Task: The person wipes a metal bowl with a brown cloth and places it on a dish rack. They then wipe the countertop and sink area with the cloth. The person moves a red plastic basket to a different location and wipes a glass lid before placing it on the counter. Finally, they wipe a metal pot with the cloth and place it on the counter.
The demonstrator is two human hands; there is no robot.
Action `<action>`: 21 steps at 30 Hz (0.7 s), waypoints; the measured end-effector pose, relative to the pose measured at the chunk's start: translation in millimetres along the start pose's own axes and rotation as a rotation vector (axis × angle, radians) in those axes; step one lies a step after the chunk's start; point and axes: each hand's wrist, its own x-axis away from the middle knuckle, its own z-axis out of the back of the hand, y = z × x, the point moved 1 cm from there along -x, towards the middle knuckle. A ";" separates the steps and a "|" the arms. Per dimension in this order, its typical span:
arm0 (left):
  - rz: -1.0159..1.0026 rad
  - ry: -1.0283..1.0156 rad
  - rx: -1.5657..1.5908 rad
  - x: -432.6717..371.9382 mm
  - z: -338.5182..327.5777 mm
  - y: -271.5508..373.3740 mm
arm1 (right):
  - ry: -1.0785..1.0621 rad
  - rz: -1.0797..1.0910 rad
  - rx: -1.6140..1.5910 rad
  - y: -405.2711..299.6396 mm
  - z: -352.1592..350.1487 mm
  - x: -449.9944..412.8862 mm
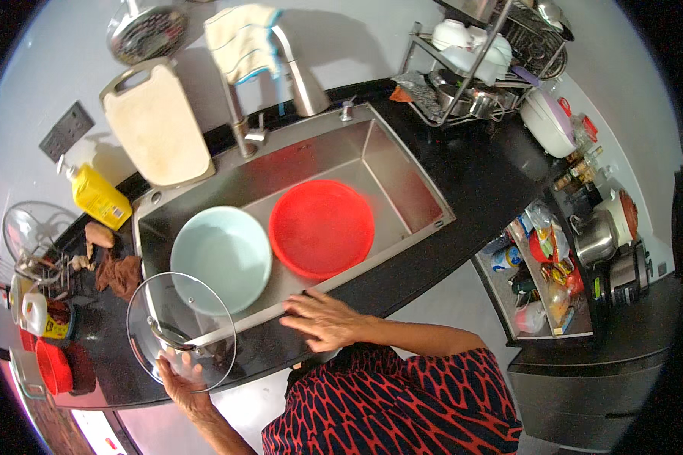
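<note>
My left hand (185,378) grips the near edge of a glass pot lid (148,347), its fingers partly seen through the glass. The lid has a curved metal handle and a steel rim, and it overlaps the near-left edge of the sink in view. My right hand (321,319), fingers spread and holding nothing, is at the counter's front strip beside the sink's near rim. Inside the stainless steel sink (395,187) a pale green basin (221,259) and a red basin (321,228) stand side by side. Whether either holds water is hard to tell.
Behind the sink are a faucet (239,125) with a draped cloth (243,42) and a cutting board (156,125). At left are a yellow pump bottle (99,196), a brown cloth (118,274) and a red container (54,367). A dish rack (461,94) and pots stand at right.
</note>
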 end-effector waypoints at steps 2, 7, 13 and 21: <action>0.024 0.016 -0.017 -0.9 -29.0 -31.1 | 0.040 -0.113 0.085 32.3 32.7 47.1; 0.083 0.019 0.024 -1.4 -90.2 -114.9 | 0.141 -0.391 0.311 115.9 102.7 154.0; 0.126 0.015 -0.048 -7.2 -144.8 -197.8 | 0.385 -0.752 0.440 211.3 172.7 248.0; 0.079 0.064 -0.282 -17.0 -224.8 -271.9 | 1.030 -0.712 -0.192 255.0 181.1 192.6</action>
